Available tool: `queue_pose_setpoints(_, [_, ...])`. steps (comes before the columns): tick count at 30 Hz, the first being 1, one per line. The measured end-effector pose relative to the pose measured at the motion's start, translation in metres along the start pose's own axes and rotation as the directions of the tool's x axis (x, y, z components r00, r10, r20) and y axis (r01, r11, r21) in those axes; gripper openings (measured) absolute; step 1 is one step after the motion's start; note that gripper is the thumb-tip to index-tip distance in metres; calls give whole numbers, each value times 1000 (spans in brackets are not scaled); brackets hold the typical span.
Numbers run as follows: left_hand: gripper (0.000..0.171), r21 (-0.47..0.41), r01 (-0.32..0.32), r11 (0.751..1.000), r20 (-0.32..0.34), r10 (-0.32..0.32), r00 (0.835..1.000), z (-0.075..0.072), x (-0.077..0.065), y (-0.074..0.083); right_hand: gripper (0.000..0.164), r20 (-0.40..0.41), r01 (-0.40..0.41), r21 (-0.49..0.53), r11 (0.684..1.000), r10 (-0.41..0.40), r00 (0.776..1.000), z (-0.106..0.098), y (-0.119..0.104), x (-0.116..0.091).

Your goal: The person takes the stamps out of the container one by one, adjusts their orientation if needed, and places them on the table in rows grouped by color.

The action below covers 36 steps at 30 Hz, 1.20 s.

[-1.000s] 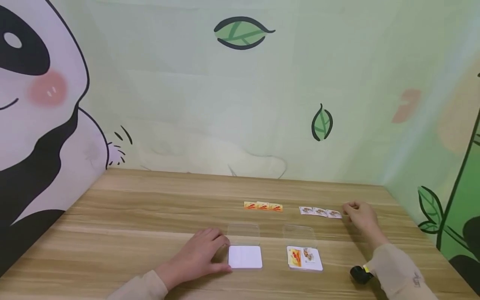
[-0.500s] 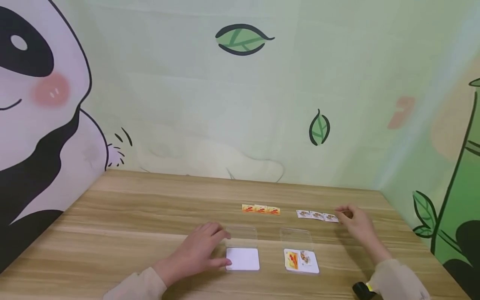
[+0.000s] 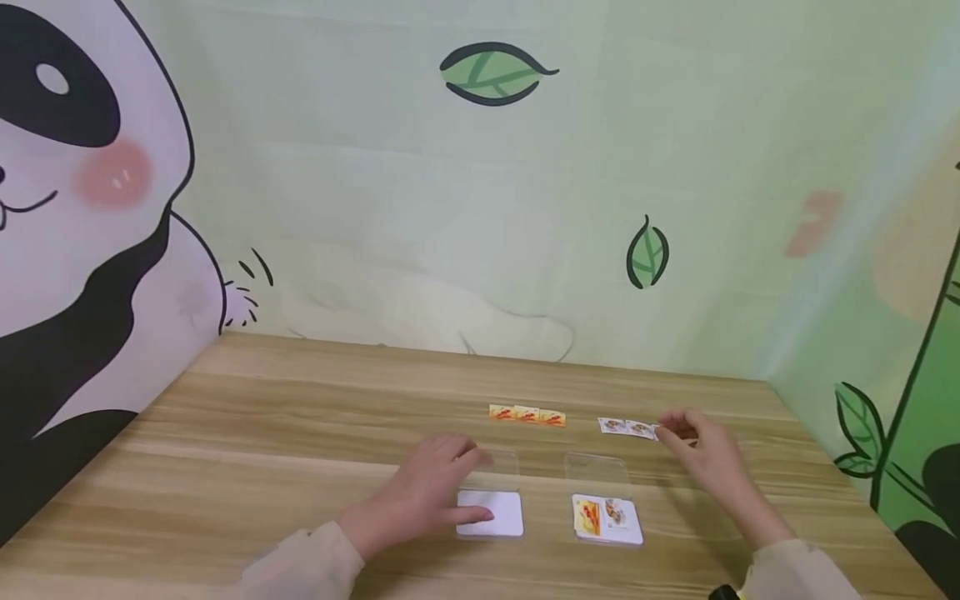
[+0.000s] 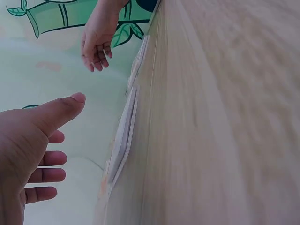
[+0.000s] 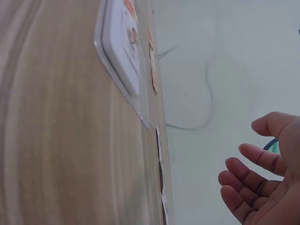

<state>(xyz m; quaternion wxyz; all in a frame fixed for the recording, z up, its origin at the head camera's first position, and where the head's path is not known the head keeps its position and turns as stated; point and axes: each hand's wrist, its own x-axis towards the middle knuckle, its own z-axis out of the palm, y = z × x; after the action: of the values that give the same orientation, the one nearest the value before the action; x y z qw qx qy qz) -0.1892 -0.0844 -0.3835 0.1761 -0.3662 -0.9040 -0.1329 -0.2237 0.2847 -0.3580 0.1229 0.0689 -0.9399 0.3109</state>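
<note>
My left hand point(image 3: 423, 492) hovers with spread thumb and fingers over a white blank stack point(image 3: 502, 521) of cards, overlapping its left part in the head view. Nothing is in that hand point(image 4: 28, 154) in the left wrist view, and it is raised off the table. My right hand point(image 3: 705, 454) is over the right end of a row of small white picture cards point(image 3: 626, 428), partly hiding the last one. Its fingers point(image 5: 255, 173) are loosely curled and hold nothing in the right wrist view. A second stack point(image 3: 628, 525) bears an orange card point(image 3: 587, 517) and a white picture card point(image 3: 617, 513).
Three small orange-yellow cards point(image 3: 527, 415) lie in a row farther back on the wooden table point(image 3: 300, 400). Clear plastic lids point(image 3: 596, 473) lie folded back behind the two stacks. A wall with painted leaves point(image 3: 491, 73) and a panda rises behind the table. A black object point(image 3: 723, 592) shows near the right sleeve.
My left hand has lifted from the left edge of the blank stack and moved right over it. The right hand has shifted left, over the end of the white card row.
</note>
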Motion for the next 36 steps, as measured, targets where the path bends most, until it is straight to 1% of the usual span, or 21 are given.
queue_pose_setpoints(5, [56,-19,21,1000,42,-20,999,3,10,9,28,-26,57,22,998,-56,998,3,-8,-5])
queue_pose_setpoints(8, [56,-11,16,1000,60,-16,998,6,14,14,27,-17,68,21,997,-67,998,6,-13,-8])
queue_pose_setpoints(13, [54,-19,-10,1000,52,11,999,12,19,22,24,10,90,22,996,-90,996,11,-20,-14])
queue_pose_setpoints(16, [54,-24,-15,1000,53,16,998,17,21,25,22,19,109,20,994,-110,994,15,-24,-18])
queue_pose_setpoints(21, [56,-14,-13,1000,87,14,996,20,27,33,22,24,133,10,991,-133,991,20,-29,-22])
queue_pose_setpoints(25, [56,-13,-8,1000,105,10,994,23,32,40,21,9,182,4,983,-182,983,24,-32,-25])
queue_pose_setpoints(28, [57,-26,7,1000,111,-4,994,27,36,45,21,5,215,9,977,-215,977,27,-35,-28])
queue_pose_setpoints(32, [58,-59,34,998,130,-26,991,33,39,49,18,28,235,21,972,-236,971,29,-39,-31])
queue_pose_setpoints(36, [57,-60,32,998,134,-23,991,40,41,53,15,61,246,15,969,-247,967,29,-43,-34])
